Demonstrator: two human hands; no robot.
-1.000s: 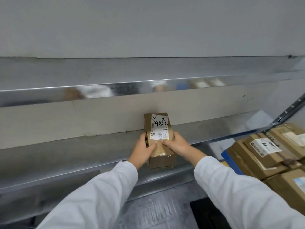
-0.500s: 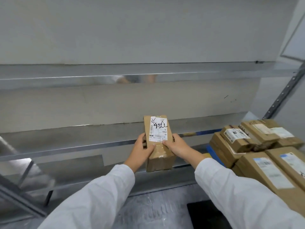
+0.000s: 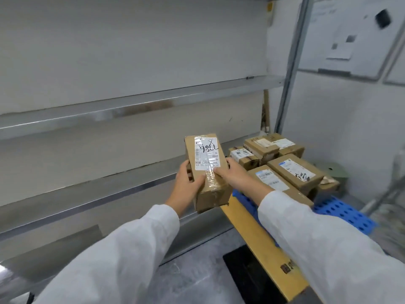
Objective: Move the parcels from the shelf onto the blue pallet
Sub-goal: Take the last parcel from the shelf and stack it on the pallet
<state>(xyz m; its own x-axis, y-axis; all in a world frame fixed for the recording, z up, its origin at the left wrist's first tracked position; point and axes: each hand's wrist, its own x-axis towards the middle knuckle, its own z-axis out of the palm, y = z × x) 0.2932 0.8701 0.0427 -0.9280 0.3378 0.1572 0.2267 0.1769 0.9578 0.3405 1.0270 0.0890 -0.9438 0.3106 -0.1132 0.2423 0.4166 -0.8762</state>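
Head view: at frame centre, the left hand [image 3: 188, 183] and right hand [image 3: 232, 174] clasp a small parcel [image 3: 207, 170] from either side, held in the air before the shelf [image 3: 87, 194]. Right of centre, the blue pallet [image 3: 344, 213] carries stacked parcels [image 3: 293, 170]; its lower right is bare. A sleeve [image 3: 328, 249] hides its near edge.

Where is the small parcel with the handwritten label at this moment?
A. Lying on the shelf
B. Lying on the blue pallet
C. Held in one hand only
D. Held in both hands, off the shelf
D: the left hand and right hand grip the parcel from both sides, in the air before the shelf.
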